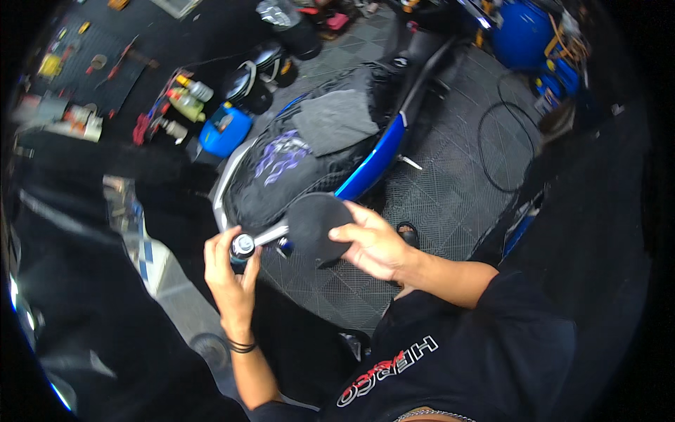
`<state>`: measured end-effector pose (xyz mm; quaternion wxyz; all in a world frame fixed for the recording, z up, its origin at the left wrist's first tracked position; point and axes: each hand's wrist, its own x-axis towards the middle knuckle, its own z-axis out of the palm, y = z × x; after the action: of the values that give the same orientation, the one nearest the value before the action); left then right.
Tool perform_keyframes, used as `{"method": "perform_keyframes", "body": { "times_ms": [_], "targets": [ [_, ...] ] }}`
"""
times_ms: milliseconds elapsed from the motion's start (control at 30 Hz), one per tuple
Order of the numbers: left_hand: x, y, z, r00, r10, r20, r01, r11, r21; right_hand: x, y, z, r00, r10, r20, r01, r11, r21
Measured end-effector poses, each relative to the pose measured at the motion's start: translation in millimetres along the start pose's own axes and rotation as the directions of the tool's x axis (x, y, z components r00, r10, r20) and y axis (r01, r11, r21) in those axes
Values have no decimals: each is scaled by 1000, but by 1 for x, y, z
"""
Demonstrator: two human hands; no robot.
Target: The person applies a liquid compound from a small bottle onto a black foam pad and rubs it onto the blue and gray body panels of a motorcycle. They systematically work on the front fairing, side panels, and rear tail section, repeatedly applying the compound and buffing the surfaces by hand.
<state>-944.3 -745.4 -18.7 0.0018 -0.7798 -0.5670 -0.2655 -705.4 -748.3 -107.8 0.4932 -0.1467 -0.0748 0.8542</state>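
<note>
My left hand (229,279) grips a small dark bottle (242,248) with a round light-coloured top, thumb and fingers on either side. My right hand (372,240) pinches a flat round black pad or disc (316,227) near its right edge, thumb on the upper face. The disc is held just right of the bottle, apart from it. Beyond both hands is a motorcycle or scooter with a glossy blue side panel (374,158). A grey cloth (335,121) and a black cloth with purple print (285,158) lie over it.
Black buckets (250,89) and a blue plastic container (227,129) stand beyond the vehicle to the left. Spray bottles (184,100) are near them. A black hose (480,142) loops over the grey tiled floor (448,200) at right, below a blue drum (522,34).
</note>
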Motion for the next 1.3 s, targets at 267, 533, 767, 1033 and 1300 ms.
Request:
{"method": "perform_keyframes", "body": {
  "times_ms": [267, 533, 767, 1033, 1300],
  "targets": [
    [5, -183, 209, 785, -617, -55, 490, 672, -556, 116, -46, -338, 416, -896, 158, -141, -235, -962],
    [23, -248, 253, 772, -543, -330, 437, 831, -345, 148, -40, -388, 519, -669, 532, -8, -626, -779],
    [20, -247, 256, 721, -604, -340, 533, 796, -285, 133, -21, -353, 712, -411, 570, 318, -534, -783],
    [10, -278, 246, 688, -621, -375, 593, 779, -203, 158, -65, -390, 594, -635, 494, 66, -574, -816],
    [21, -278, 254, 595, -705, -387, 645, 705, -293, 208, -175, -480, 445, -831, 333, -14, -378, -926]
  ]
}}
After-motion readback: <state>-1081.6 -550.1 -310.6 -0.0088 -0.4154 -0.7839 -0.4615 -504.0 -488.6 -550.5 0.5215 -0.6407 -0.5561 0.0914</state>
